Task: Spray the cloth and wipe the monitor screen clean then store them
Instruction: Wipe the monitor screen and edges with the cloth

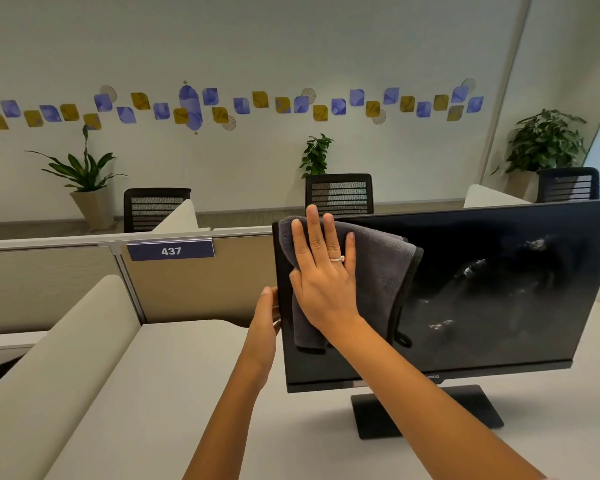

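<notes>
Head view: the right hand (pixel 321 275) lies flat, fingers spread, pressing the grey cloth (pixel 378 271) onto the monitor screen (pixel 482 289) at its upper-left corner — mid-wipe. The left hand (pixel 265 317) clasps the monitor's left edge, likely to steady it; smudges remain rightward.

A dark blue sign (pixel 170 250) hung from the top rail of the partition (pixel 201 289) and read "437" in white numerals. On the bottom bezel of the monitor (pixel 465 289) a small logo (pixel 433 376) showed only the letters "enQ", its start hidden behind a forearm; no other text could be read
</notes>
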`<state>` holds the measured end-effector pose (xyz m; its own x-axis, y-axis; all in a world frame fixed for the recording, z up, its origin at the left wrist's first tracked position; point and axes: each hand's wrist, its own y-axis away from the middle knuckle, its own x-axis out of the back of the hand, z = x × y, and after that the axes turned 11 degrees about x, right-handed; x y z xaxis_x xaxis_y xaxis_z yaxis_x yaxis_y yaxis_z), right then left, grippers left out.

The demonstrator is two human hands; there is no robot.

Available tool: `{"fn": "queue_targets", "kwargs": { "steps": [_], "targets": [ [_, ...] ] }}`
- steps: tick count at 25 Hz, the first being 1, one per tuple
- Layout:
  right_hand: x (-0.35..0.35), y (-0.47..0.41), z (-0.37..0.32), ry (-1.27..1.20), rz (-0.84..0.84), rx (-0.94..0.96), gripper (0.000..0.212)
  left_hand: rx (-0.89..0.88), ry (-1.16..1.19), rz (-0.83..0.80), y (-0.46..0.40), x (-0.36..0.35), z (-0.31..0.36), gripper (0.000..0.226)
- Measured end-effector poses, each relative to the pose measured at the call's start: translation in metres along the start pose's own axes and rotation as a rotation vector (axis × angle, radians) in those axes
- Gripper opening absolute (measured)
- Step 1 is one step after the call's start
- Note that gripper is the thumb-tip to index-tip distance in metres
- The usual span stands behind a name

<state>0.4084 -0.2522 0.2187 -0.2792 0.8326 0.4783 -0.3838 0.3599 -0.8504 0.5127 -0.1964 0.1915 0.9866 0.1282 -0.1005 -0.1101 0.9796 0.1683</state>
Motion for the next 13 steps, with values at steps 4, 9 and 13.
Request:
{"fn": "queue_targets", "kwargs": {
  "steps": [4,9,13],
  "targets": [
    [0.009,0.016,0.04,0.045,-0.006,-0.041,0.065,0.07,0.034,0.08,0.005,-0.014,-0.01,0.052],
    [0.028,0.049,0.113,0.083,-0.006,-0.182,0.064,0.105,0.066,0.177,0.006,-0.026,-0.015,0.059],
    [0.043,0.073,0.168,0.042,0.005,-0.306,0.062,0.09,0.049,0.232,0.005,-0.03,-0.01,0.06]
  ]
}}
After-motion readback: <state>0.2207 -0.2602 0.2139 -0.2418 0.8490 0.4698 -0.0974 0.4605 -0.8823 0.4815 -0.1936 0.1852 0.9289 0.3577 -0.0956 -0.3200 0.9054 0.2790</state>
